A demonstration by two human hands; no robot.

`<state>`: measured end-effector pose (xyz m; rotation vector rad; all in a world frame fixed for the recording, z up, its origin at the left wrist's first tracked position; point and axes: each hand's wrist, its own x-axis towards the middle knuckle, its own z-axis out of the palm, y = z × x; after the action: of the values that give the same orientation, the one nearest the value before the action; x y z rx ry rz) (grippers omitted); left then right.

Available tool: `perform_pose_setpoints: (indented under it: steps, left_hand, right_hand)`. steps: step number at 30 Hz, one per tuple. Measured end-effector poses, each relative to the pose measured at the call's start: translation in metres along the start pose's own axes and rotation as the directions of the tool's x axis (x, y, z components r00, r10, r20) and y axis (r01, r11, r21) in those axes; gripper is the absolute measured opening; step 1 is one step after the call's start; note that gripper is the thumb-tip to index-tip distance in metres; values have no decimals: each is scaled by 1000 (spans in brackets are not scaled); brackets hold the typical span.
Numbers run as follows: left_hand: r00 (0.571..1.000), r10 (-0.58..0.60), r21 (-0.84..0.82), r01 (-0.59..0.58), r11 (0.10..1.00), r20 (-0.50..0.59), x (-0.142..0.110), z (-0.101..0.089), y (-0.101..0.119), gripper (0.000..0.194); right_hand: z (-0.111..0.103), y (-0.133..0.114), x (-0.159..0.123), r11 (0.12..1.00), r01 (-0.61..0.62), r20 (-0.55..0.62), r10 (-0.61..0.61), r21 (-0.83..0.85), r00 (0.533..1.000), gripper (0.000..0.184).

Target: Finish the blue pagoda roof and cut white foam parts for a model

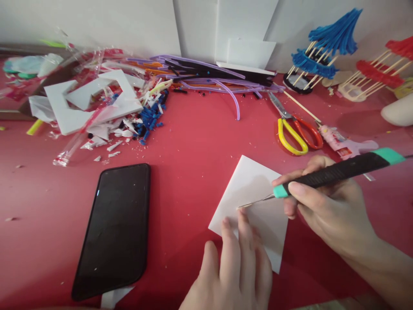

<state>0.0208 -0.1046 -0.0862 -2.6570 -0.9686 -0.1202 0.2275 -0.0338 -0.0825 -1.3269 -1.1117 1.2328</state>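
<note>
A white rectangular board (pixel 254 183) lies at an angle on the red table. My right hand (pixel 332 202) is closed around a black and teal pen-shaped tool (pixel 335 171) with a thin metal tip. That tip touches the board near its middle, just ahead of my left fingertips. My left hand (pixel 232 267) rests on the board's near part with its fingers stretched out, pressing it and holding nothing. The fingers hide some of the board's lower left edge.
A black phone (pixel 114 228) lies at left. Scissors (pixel 293 125) and a pink glue gun (pixel 346 144) lie behind my right hand. White offcuts (pixel 93 103) and purple strips (pixel 209 79) are heaped at the back. Blue (pixel 322 47) and red stick models (pixel 377 73) stand back right.
</note>
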Motion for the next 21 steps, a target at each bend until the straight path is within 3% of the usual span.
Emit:
perform_pose_setpoints:
  steps: [21]
  left_hand:
    - [1000, -5, 7, 5, 1000, 8, 1, -1, 0, 33]
  right_hand:
    - [-1, 6, 2, 999, 9, 47, -11, 32, 999, 21]
